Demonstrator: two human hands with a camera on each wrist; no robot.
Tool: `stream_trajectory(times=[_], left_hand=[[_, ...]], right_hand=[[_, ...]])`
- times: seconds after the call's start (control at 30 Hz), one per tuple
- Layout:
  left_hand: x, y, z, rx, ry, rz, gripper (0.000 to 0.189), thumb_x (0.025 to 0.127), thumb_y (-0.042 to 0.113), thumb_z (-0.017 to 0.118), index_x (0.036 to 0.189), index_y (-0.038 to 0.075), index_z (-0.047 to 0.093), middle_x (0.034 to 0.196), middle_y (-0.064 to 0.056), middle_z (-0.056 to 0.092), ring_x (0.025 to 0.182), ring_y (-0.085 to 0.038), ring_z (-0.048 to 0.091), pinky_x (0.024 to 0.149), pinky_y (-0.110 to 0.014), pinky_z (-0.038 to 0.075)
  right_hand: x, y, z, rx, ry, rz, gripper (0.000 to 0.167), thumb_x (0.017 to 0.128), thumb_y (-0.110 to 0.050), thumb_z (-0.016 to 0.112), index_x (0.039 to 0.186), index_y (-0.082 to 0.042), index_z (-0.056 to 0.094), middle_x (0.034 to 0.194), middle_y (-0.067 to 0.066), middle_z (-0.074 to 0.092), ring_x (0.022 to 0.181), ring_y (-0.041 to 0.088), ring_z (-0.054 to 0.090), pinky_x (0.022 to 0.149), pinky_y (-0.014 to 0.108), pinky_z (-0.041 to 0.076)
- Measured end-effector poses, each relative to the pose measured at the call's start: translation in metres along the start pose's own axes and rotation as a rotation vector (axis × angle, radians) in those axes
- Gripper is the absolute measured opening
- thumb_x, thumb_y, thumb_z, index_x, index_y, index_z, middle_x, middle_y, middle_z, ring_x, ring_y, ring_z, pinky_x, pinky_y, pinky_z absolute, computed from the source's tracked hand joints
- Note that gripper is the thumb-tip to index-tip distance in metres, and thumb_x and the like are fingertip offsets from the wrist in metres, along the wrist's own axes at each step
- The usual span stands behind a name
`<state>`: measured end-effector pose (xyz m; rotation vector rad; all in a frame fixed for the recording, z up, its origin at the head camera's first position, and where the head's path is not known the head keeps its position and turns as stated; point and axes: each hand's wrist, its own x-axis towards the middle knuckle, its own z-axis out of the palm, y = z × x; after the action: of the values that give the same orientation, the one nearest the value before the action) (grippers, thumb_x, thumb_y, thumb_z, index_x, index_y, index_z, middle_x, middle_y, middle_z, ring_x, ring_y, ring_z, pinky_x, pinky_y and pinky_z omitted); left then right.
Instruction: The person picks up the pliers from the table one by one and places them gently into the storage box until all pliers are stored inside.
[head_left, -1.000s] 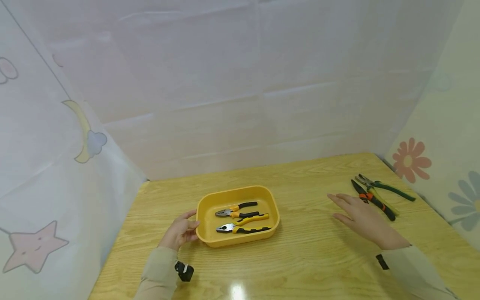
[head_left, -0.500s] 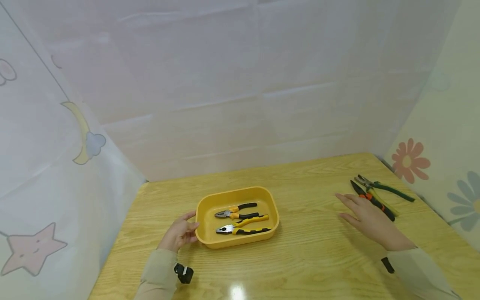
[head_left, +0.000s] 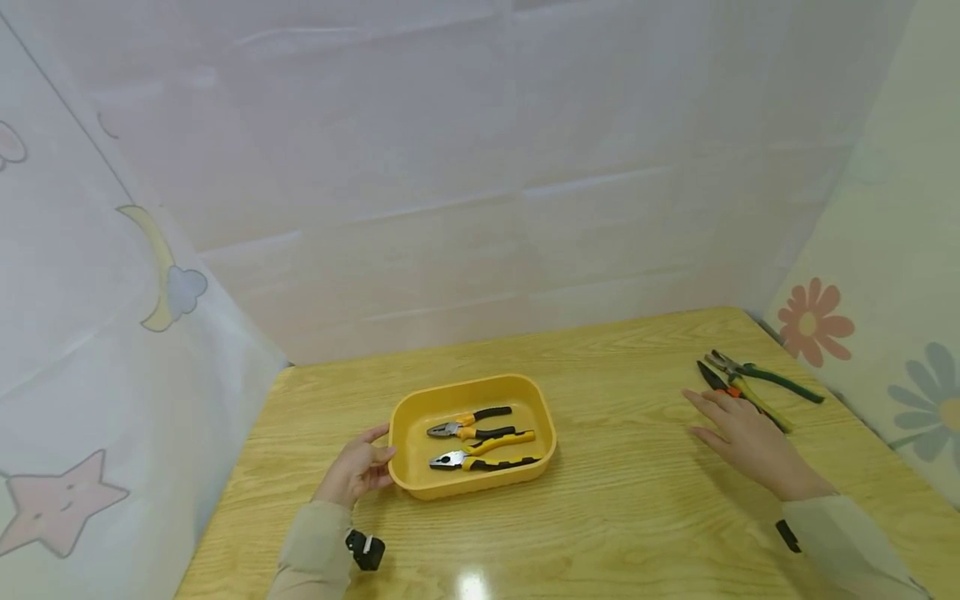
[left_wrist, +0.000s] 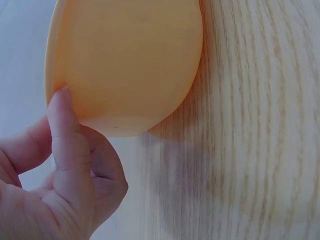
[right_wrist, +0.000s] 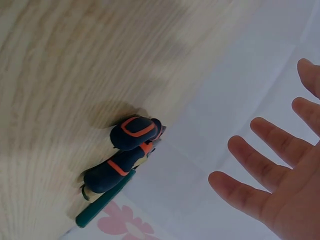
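We take the clock face from the head view, with twelve o'clock pointing away from the person. The left hand (head_left: 355,472) is at nine o'clock of the yellow tray (head_left: 480,486) and pinches its rim there; in the left wrist view we see the thumb on the inner side of the wall and other fingers outside. The tray stands on the wood-grain table (head_left: 607,500). In it lie two pliers, both with heads toward nine o'clock and handles spread toward three: the orange-and-black pliers (head_left: 468,432) on the twelve o'clock side, the yellow-and-black pliers (head_left: 469,461) on the six o'clock side. They are very near each other (if they touch, we cannot tell).

The right hand (head_left: 750,437) is well apart from the tray, at three o'clock of it. Its fingers are extended and hold nothing; in the right wrist view we see a gap between them and the tools. The black-and-red-orange pliers (head_left: 712,377) show their head at eleven o'clock of this hand, which hides a part of their handles from the head camera. The green-handled pliers (head_left: 772,377) lie at about twelve to one o'clock of the hand, close against them.

On the side cloths we find a printed red flower (head_left: 807,323), between two and three o'clock of the tray, and a moon (head_left: 158,258) at ten.
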<state>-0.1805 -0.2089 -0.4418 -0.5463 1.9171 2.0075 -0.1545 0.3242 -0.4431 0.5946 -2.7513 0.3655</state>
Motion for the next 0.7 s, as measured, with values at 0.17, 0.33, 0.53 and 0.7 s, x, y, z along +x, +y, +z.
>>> stream_trajectory(times=[0.17,0.33,0.53,0.7], left_hand=[[0.000,0.000,0.000,-0.003,-0.002,0.003,0.054,0.096,-0.006,0.051,0.147,0.000,0.034,0.094,-0.015,0.054,0.069,-0.017,0.053,0.055,-0.026,0.053],[0.000,0.000,0.000,-0.004,-0.001,0.010,0.054,0.096,-0.006,0.050,0.147,-0.001,0.034,0.092,-0.015,0.054,0.068,-0.016,0.053,0.055,-0.026,0.054],[-0.001,0.001,0.000,-0.007,-0.008,0.013,0.055,0.096,-0.006,0.051,0.147,-0.001,0.033,0.092,-0.015,0.054,0.068,-0.017,0.054,0.057,-0.027,0.054],[-0.001,0.000,0.000,-0.004,-0.004,0.009,0.054,0.096,-0.006,0.050,0.147,-0.001,0.034,0.091,-0.015,0.054,0.068,-0.017,0.053,0.056,-0.027,0.054]], right_hand=[[-0.002,0.006,0.003,0.001,-0.014,0.026,0.056,0.085,-0.011,0.074,0.133,0.006,0.051,0.120,0.032,0.054,0.101,0.052,0.053,0.078,0.062,0.046],[-0.004,0.013,0.005,0.004,0.003,0.025,0.060,0.084,-0.009,0.074,0.136,0.005,0.048,0.121,0.033,0.053,0.101,0.054,0.051,0.079,0.064,0.044],[-0.009,0.023,0.006,-0.011,0.068,-0.021,0.068,0.081,-0.007,0.076,0.141,0.003,0.045,0.116,0.033,0.056,0.098,0.051,0.055,0.078,0.061,0.046],[-0.013,0.028,0.006,-0.019,-0.014,0.012,0.065,0.086,-0.011,0.073,0.142,0.006,0.043,0.118,0.033,0.054,0.102,0.053,0.052,0.081,0.063,0.044]])
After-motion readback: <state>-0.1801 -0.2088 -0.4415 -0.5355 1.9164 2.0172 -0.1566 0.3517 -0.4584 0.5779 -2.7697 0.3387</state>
